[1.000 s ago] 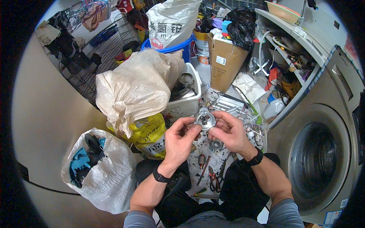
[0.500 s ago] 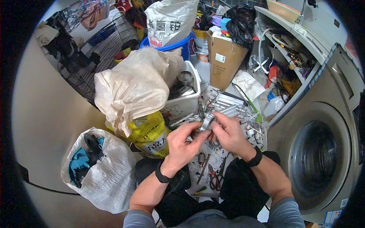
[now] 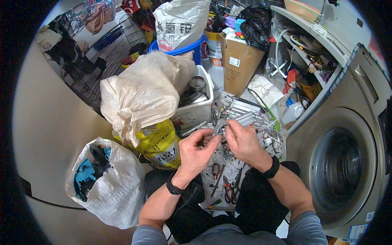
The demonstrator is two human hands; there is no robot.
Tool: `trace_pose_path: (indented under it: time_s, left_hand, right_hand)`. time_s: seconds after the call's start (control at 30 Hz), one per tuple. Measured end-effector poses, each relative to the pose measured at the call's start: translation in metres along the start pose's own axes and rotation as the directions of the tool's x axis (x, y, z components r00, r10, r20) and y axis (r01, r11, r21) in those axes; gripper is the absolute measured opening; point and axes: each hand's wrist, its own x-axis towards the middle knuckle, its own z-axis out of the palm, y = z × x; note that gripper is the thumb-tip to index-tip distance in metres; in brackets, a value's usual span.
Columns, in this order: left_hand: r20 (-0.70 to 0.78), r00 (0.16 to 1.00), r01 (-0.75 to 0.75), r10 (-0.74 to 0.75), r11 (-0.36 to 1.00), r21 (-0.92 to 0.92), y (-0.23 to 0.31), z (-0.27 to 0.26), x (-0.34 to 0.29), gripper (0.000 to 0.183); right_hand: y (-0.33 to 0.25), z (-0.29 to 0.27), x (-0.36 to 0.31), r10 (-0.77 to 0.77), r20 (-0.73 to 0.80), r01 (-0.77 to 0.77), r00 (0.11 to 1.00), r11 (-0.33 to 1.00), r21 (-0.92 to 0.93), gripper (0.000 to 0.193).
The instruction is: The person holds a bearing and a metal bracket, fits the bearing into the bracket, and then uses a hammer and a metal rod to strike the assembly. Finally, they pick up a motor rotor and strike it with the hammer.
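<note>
A small, curved, silvery metal piece (image 3: pixel 220 126) is held up between my two hands over the littered work surface. My left hand (image 3: pixel 197 152) pinches its lower left side between thumb and fingers. On the other side, my right hand (image 3: pixel 246 143) has its fingers closed at the piece's right edge, partly covering it. Below the hands lie a copper-coloured motor armature (image 3: pixel 215 170), a long thin rusty rod (image 3: pixel 219 181) and red-handled pliers (image 3: pixel 228 191). A small green-handled tool (image 3: pixel 214 203) rests near the front edge.
Metal strips (image 3: pixel 243 108) and scraps lie beyond my hands. At the left stand an open white woven sack (image 3: pixel 118 196), a yellow bag (image 3: pixel 161 143) under a beige sack (image 3: pixel 139 90), and a white bin (image 3: pixel 198 109). A cardboard box (image 3: pixel 241 67) stands behind; a washing machine (image 3: pixel 363 122) flanks the right.
The metal piece has turned and tilted between my fingers. My right hand has rolled over so more of its back shows; both hands stay in nearly the same place.
</note>
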Motion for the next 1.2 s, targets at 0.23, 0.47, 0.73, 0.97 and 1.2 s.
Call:
trace_pose_path:
  time_s: [0.23, 0.47, 0.73, 0.97, 1.2]
  left_hand:
    - [0.04, 0.988, 0.153, -0.152, 0.987, -0.042, -0.004, 0.003, 0.001, 0.022]
    - [0.055, 0.987, 0.156, -0.154, 0.988, -0.022, -0.003, 0.0, 0.003, 0.022]
    - [0.105, 0.951, 0.306, -0.29, 0.928, -0.211, 0.004, -0.004, 0.01, 0.025]
    - [0.137, 0.956, 0.293, -0.26, 0.884, -0.365, -0.003, -0.008, 0.009, 0.027]
    - [0.117, 0.967, 0.255, -0.227, 0.881, -0.398, -0.002, -0.011, 0.007, 0.031]
  right_hand:
    - [0.001, -0.003, 0.002, -0.04, -0.006, 0.038, 0.999, 0.977, -0.209, 0.016]
    - [-0.003, -0.008, 0.004, -0.075, 0.028, 0.08, 0.997, 0.963, -0.257, 0.025]
    - [0.004, -0.012, 0.004, 0.257, 0.182, -0.296, 0.949, 0.925, 0.238, 0.025]
    - [0.002, -0.019, 0.006, 0.29, 0.455, -0.525, 0.842, 0.633, 0.569, 0.027]
    - [0.006, -0.015, 0.005, 0.227, 0.444, -0.482, 0.867, 0.612, 0.627, 0.028]
